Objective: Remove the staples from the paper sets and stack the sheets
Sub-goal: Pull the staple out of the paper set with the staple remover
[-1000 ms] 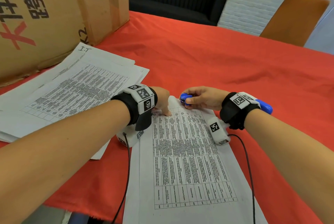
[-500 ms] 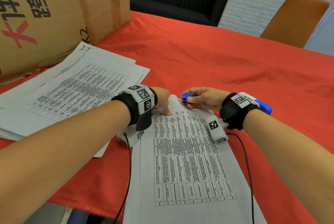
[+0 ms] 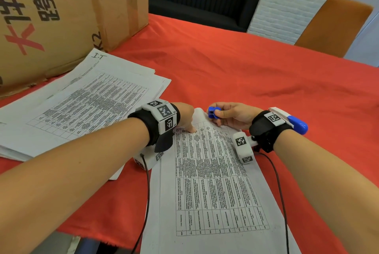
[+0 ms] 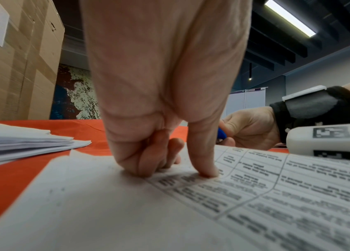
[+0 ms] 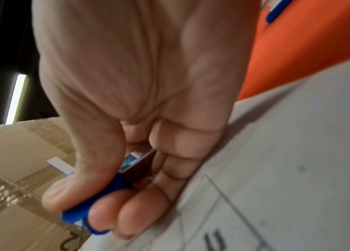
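Observation:
A stapled paper set (image 3: pixel 213 182) printed with a table lies on the red cloth in front of me, also visible in the left wrist view (image 4: pixel 169 212) and the right wrist view (image 5: pixel 298 152). My left hand (image 3: pixel 185 118) bears down on its top left corner. In the left wrist view the left hand (image 4: pixel 169 158) has curled fingers resting on the sheet and the thumb tip pressing it. My right hand (image 3: pixel 231 116) grips a small blue staple remover (image 3: pixel 213 112) at the top edge, thumb and fingers around it (image 5: pixel 109 188). The staple itself is hidden.
A loose pile of sheets (image 3: pixel 82 106) lies to the left, in front of a big cardboard box (image 3: pixel 51 17). A blue and white object (image 3: pixel 295 122) lies behind my right wrist. The red cloth (image 3: pixel 246 73) is bare beyond the hands; an orange chair (image 3: pixel 332 26) stands far right.

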A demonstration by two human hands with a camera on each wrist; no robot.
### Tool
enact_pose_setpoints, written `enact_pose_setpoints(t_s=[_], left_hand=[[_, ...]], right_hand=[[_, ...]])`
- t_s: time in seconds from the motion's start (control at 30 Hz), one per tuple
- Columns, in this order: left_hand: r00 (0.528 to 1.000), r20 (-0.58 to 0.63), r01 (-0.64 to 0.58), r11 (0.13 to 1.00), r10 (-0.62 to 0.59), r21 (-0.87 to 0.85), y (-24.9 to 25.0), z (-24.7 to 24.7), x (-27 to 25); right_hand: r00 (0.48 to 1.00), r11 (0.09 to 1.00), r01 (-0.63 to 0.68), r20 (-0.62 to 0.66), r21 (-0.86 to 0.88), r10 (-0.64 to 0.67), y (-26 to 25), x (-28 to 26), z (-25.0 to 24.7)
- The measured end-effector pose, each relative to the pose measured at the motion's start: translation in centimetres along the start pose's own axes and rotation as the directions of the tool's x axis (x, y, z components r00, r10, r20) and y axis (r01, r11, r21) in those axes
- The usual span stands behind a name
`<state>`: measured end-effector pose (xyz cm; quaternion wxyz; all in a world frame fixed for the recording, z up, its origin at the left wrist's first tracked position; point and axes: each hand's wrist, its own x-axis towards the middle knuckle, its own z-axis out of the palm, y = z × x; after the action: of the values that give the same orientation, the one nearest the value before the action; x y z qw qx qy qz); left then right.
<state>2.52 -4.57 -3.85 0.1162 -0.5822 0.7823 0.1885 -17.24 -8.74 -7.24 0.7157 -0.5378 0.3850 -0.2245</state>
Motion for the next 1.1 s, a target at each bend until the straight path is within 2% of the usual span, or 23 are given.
enact_pose_setpoints(t_s=[0.1, 0.23, 0.33, 0.4, 0.43, 0.47, 0.5, 0.53, 0.57, 0.6, 0.63, 0.7, 0.77, 0.83, 0.87, 0.9, 0.97, 1.03, 1.07, 1.1], left_hand=[[1.0, -0.013, -0.009, 1.0, 0.009, 0.002, 0.0, 0.1, 0.1], [1.0, 0.014, -0.001, 1.0, 0.001, 0.0, 0.0, 0.0, -0.1], [0.999, 0.052, 0.017, 0.999, -0.015, -0.035, -0.4, -0.2, 0.0], [0.997, 0.082, 0.031, 0.984, -0.017, -0.176, -1.1, -0.3, 0.3], [0.995, 0.103, 0.037, 0.941, -0.003, -0.335, -1.3, -0.4, 0.4], [0.991, 0.131, 0.07, 0.802, 0.011, -0.593, -1.4, -0.3, 0.4], [0.983, 0.183, 0.143, 0.531, 0.022, -0.835, -1.3, -0.3, 0.4], [0.972, 0.231, 0.215, 0.217, 0.05, -0.952, -1.0, -0.2, 0.2], [0.959, 0.265, 0.269, -0.035, 0.102, -0.962, -0.7, 0.0, 0.0], [0.948, 0.272, 0.304, -0.213, 0.168, -0.929, -0.3, 0.2, -0.1], [0.942, 0.252, 0.313, -0.312, 0.221, -0.897, 0.2, 0.5, -0.1], [0.949, 0.181, 0.272, -0.385, 0.256, -0.882, 1.1, 0.6, -0.1], [0.963, 0.161, 0.247, -0.477, 0.215, -0.843, 1.7, 0.5, 0.1], [0.977, 0.139, 0.203, -0.51, 0.161, -0.836, 1.8, 0.5, 0.4], [0.982, 0.128, 0.184, -0.522, 0.141, -0.833, 1.7, 0.5, 0.6], [0.983, 0.12, 0.179, -0.545, 0.142, -0.819, 1.6, 0.4, 0.8], [0.979, 0.112, 0.19, -0.558, 0.171, -0.808, 1.5, 0.3, 0.9], [0.984, 0.099, 0.159, -0.482, 0.148, -0.862, 1.2, 0.1, 0.9], [0.989, 0.095, 0.133, -0.413, 0.111, -0.901, 0.9, 0.1, 0.8], [0.995, 0.081, 0.096, -0.309, 0.061, -0.946, 0.4, 0.0, 0.7]], right_hand=[[1.0, 0.999, 0.016, 0.002, 0.028, -0.016, 0.2, 0.0, -0.2], [0.996, 0.98, 0.085, -0.03, 0.182, -0.081, 0.9, -0.6, -1.6], [0.996, 0.986, 0.087, -0.033, 0.142, -0.084, 1.0, -0.8, -2.0], [0.997, 0.991, 0.078, -0.014, 0.107, -0.076, 0.3, -1.0, -1.6], [0.997, 0.993, 0.081, -0.007, 0.088, -0.081, -0.2, -1.1, -1.3], [0.996, 0.994, 0.091, -0.005, 0.056, -0.091, -0.9, -1.4, -0.7], [0.994, 0.994, 0.109, -0.007, 0.012, -0.109, -1.6, -1.7, -0.1], [0.992, 0.99, 0.127, -0.001, -0.054, -0.127, -2.4, -2.0, 0.8], [0.99, 0.978, 0.139, 0.0, -0.155, -0.141, -3.1, -2.3, 1.8], [0.989, 0.945, 0.142, 0.002, -0.295, -0.148, -3.8, -2.6, 2.7], [0.989, 0.874, 0.13, -0.001, -0.468, -0.147, -4.5, -2.8, 3.5], [0.991, 0.649, 0.083, -0.006, -0.756, -0.134, -5.8, -3.0, 4.6], [0.992, 0.453, 0.029, -0.029, -0.891, -0.121, -6.6, -3.2, 5.2], [0.985, 0.321, 0.008, -0.049, -0.947, -0.168, -7.2, -3.5, 5.6], [0.979, 0.286, 0.012, -0.047, -0.958, -0.197, -7.5, -3.7, 5.7], [0.973, 0.292, 0.021, -0.048, -0.956, -0.226, -7.7, -3.7, 5.6], [0.969, 0.375, 0.044, -0.052, -0.926, -0.243, -7.9, -3.7, 5.2], [0.964, 0.449, 0.043, -0.081, -0.893, -0.253, -7.7, -3.5, 4.4], [0.957, 0.468, 0.024, -0.114, -0.883, -0.265, -7.6, -3.5, 3.9], [0.951, 0.465, -0.006, -0.15, -0.885, -0.272, -7.4, -3.5, 3.4]])
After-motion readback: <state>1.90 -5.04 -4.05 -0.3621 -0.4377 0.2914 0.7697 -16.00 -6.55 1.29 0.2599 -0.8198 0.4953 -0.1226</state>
